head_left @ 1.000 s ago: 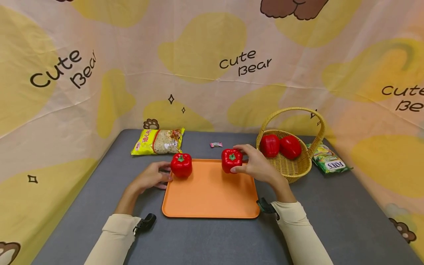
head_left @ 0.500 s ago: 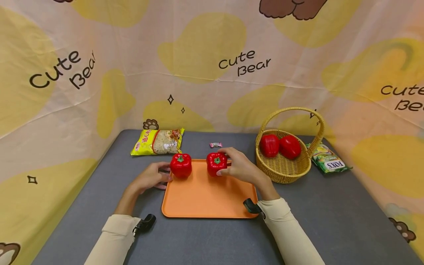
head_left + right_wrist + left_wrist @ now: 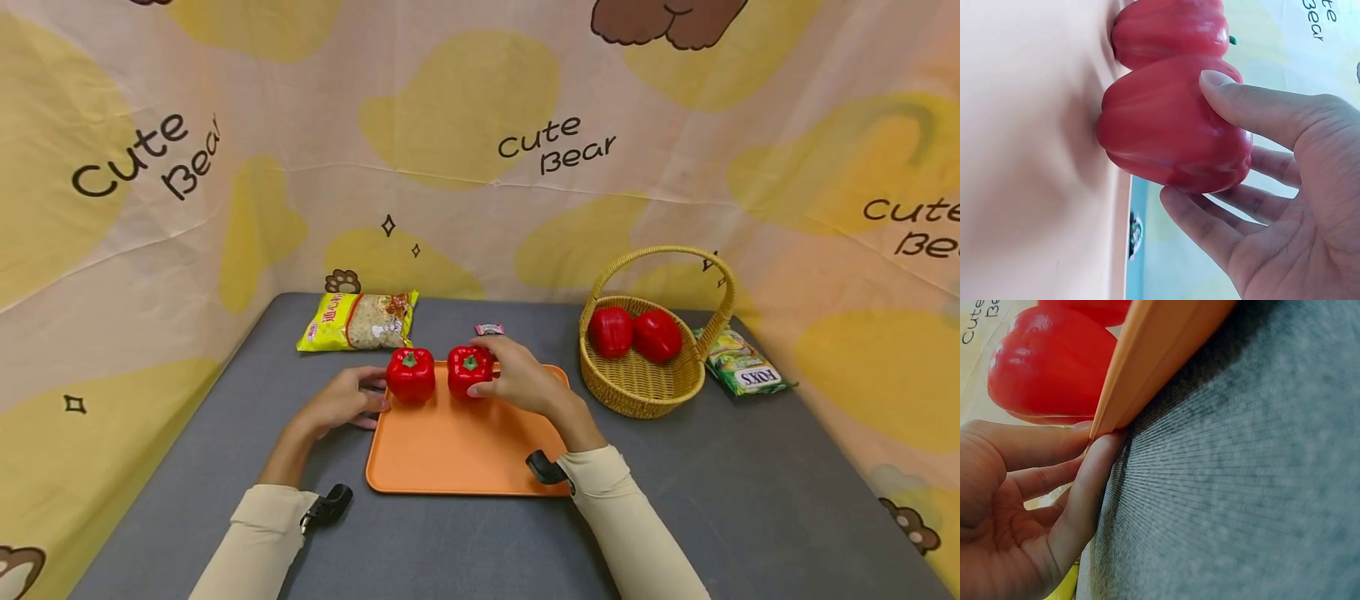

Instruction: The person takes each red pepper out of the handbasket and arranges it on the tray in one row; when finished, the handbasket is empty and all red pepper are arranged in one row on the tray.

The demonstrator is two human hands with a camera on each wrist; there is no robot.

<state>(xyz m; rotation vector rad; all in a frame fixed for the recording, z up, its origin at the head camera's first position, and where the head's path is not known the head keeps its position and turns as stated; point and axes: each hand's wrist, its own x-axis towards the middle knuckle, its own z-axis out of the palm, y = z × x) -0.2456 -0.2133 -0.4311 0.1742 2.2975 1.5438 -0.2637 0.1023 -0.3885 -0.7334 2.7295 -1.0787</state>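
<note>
My right hand [image 3: 520, 375] grips a red bell pepper [image 3: 468, 372] between thumb and fingers, over the back part of an orange tray [image 3: 457, 450]. Whether this pepper touches the tray is hard to tell. Just left of it a second red bell pepper [image 3: 410, 376] stands upright in the tray's back left corner, stem up. My left hand [image 3: 347, 400] is at the tray's left edge. In the left wrist view its thumb [image 3: 1088, 487] and index finger pinch the tray's rim [image 3: 1113, 403], close beside the second pepper.
A yellow wicker basket [image 3: 637, 400] with two red peppers [image 3: 657, 336] stands right of the tray, its handle upright. Behind it lies a green FOX'S packet [image 3: 746, 367]. A yellow food bag [image 3: 360, 321] lies back left, and a small pink candy [image 3: 490, 330] behind the tray.
My right hand has moved left over the tray with its pepper, from near the basket to beside the other pepper. My left hand has stayed in place.
</note>
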